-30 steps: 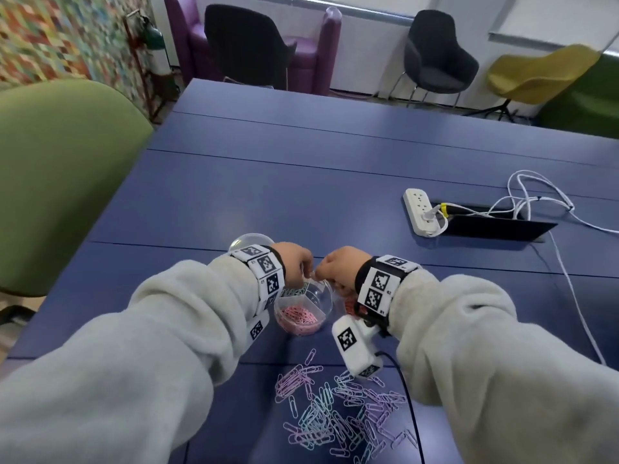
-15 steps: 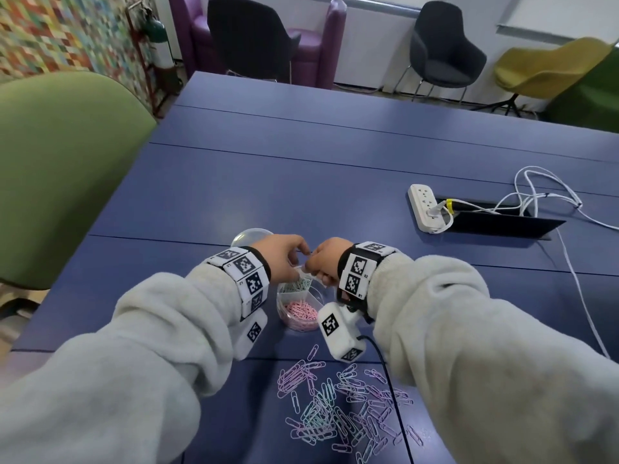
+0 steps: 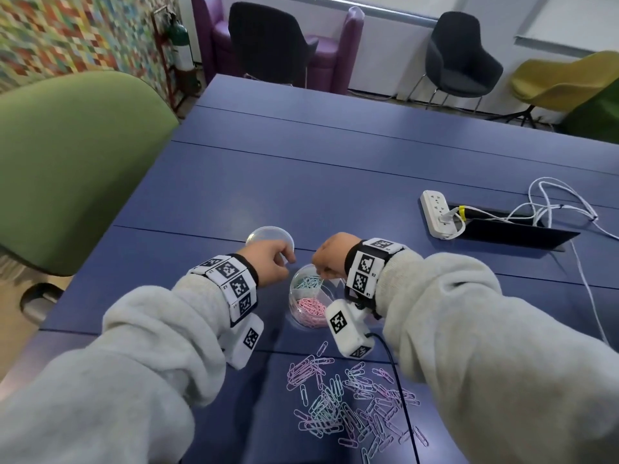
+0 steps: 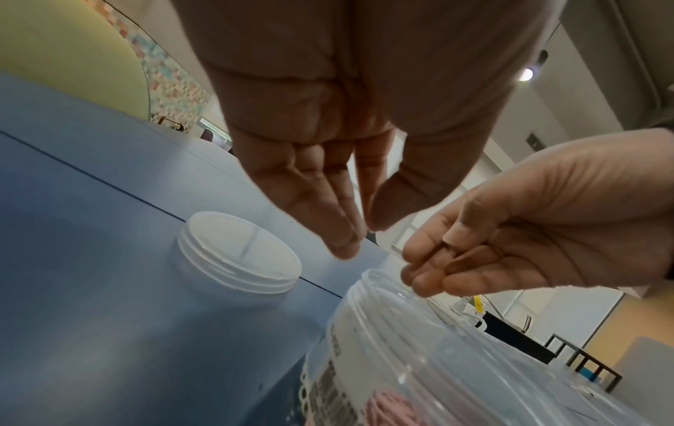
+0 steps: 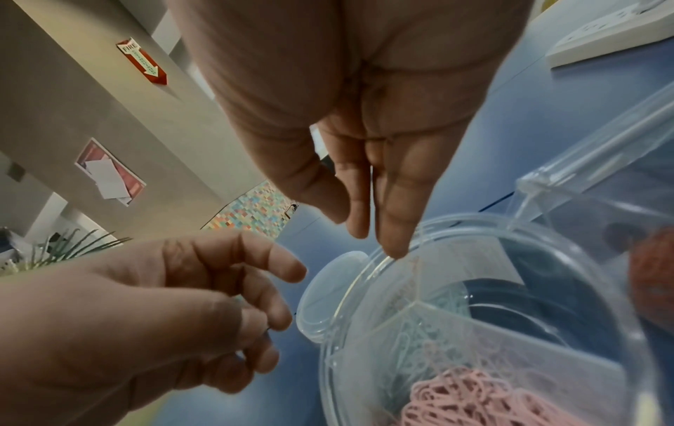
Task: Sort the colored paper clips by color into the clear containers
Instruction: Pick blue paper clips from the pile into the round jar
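Light: even indoor daylight in the head view, window band along the top edge.
Shadows: soft, dark patches under both sleeves on the blue table [image 3: 301, 182].
Distortion: wide-angle bending at the edges in all views.
Wrist views: dimmer, palms shaded and blurred close up.
Glare: faint highlights on the clear container [image 5: 510, 331].

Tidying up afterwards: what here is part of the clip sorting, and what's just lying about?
Job: clear round divided container; its clear lid; loose pile of pastel paper clips; sorted pink clips and blue clips.
Lying about: white power strip; white cables.
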`<state>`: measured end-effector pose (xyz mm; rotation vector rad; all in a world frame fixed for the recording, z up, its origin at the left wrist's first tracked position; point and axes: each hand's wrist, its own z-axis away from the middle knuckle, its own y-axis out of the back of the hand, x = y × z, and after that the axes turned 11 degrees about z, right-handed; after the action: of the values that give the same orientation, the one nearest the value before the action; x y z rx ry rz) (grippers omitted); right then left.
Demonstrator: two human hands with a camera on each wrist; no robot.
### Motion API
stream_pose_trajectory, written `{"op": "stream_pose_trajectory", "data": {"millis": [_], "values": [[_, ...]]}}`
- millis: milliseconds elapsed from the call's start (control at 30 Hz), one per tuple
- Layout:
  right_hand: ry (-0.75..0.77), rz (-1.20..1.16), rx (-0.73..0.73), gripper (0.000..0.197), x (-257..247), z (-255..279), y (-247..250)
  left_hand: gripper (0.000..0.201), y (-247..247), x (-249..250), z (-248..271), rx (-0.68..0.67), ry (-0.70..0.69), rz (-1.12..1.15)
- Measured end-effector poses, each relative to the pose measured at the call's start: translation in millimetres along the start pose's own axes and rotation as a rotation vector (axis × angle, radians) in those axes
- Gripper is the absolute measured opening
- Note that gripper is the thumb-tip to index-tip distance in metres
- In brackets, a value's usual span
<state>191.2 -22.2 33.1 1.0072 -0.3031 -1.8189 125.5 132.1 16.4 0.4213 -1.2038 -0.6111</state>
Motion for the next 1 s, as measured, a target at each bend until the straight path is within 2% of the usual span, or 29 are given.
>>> {"op": "stream_pose_trajectory", "data": {"millis": [167,300,467,633,767,1000], "values": [[0.045,-0.039,0.067,0.006,15.9,19.2,0.5,0.02,-6.1,-6.8,15.9,-0.006,-0.015,0.029],[0.159,-0.055,0.097,0.013,46.8,53.3,-1.3,0.018,-16.1,-13.2,35.9,-0.043,-0.024,-0.019],[0.23,0.206,0.125,0.018,100.7,97.9,-3.7,0.017,-40.5,-25.4,63.5,-0.163,-0.018,-0.165],[0.178,0.495,0.03,0.018,146.9,116.6,-26.3,0.013,-71.3,-30.0,88.9,-0.308,-0.052,-0.292],[0.244,0.692,-0.04,0.032,151.7,122.5,-49.3,0.03,-88.4,-35.3,97.5,-0.364,-0.126,-0.366],[0.257,0.662,-0.033,0.02,134.2,119.9,-79.2,0.033,-105.5,-27.9,104.0,-0.308,-0.21,-0.423]]}}
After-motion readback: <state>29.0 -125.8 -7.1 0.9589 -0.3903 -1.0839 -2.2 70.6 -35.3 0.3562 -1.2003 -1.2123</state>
